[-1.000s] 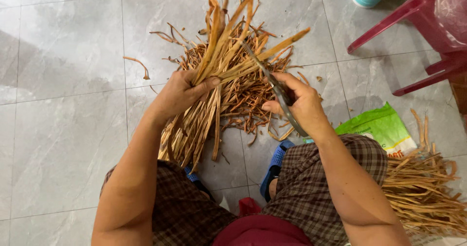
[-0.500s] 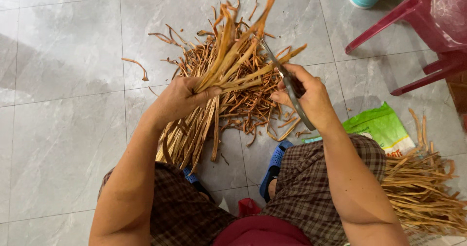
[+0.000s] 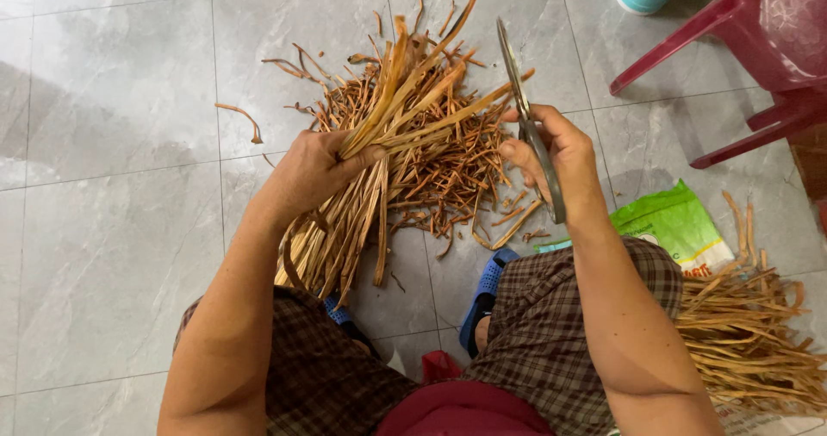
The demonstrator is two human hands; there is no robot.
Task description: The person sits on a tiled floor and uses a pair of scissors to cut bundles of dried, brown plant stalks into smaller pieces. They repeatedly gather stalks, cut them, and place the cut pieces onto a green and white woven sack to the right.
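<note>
While the left hand [image 3: 314, 173] grips a strip bundle [image 3: 379, 160], the right hand [image 3: 551, 156] clasps scissors [image 3: 527, 117]; scraps [image 3: 448, 165] lie below, a red chair [image 3: 749, 48] and green bag [image 3: 672, 225] nearby

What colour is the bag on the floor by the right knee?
Bright green with a white part, the bag shows best in the head view.

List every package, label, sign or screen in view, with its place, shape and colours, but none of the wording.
Green plastic bag: lies flat on the tiled floor by the person's right knee, under the right hand; crumpled, bright green with a white printed panel and some red and blue print.
Labels apart from that print, signs, screens: none visible.
</note>
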